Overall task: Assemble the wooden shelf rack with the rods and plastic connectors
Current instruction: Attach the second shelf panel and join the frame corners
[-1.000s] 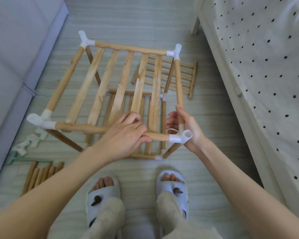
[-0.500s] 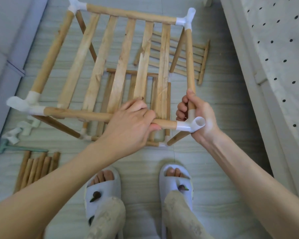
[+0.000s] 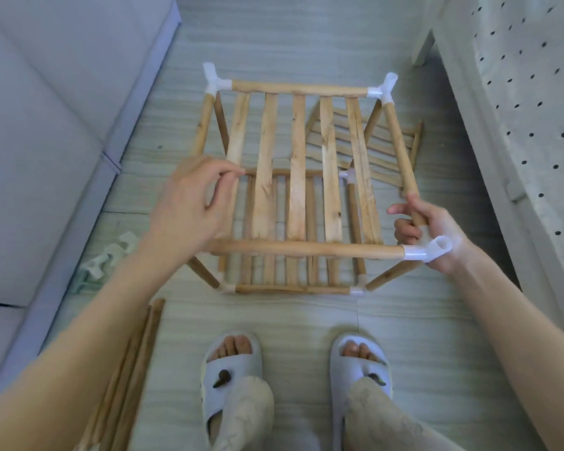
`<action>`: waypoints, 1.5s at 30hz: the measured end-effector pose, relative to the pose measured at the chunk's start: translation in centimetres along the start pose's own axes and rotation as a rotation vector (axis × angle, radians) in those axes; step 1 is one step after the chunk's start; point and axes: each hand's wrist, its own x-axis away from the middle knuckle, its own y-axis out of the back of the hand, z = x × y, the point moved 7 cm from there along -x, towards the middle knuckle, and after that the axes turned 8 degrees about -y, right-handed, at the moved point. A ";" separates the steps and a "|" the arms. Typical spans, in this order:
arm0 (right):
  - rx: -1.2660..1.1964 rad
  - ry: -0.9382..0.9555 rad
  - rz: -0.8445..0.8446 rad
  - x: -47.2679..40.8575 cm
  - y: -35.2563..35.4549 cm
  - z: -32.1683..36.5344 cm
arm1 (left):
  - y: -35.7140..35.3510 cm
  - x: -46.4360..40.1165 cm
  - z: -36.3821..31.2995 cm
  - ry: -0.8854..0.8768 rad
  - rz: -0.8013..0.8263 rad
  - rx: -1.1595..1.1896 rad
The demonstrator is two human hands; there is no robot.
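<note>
The right hand (image 3: 437, 236) is gripping the side rod (image 3: 401, 151) just above the near-right connector (image 3: 432, 250). The left hand (image 3: 192, 206) is hovering with fingers loosely curled, holding nothing, over the near-left corner, whose joint it is hiding. Risk: with only one hand steadying it, the rack (image 3: 293, 190) is liable to twist and work press-fit rods loose. It is standing on the floor (image 3: 290, 37) ahead of the feet: two slatted tiers, pale wood, white corner connectors. Spare rods (image 3: 134, 369) are lying nearby.
</note>
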 end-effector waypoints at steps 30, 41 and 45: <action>-0.066 -0.137 0.393 -1.4 -2.9 -1.4 | -8.3 7.4 10.8 1.148 0.310 1.436; -0.027 -0.139 0.293 -1.6 -2.7 -1.3 | -8.2 7.8 10.8 1.196 0.259 1.407; -0.027 -0.148 0.283 -1.3 -2.6 -1.1 | -8.3 7.9 10.4 1.195 0.252 1.456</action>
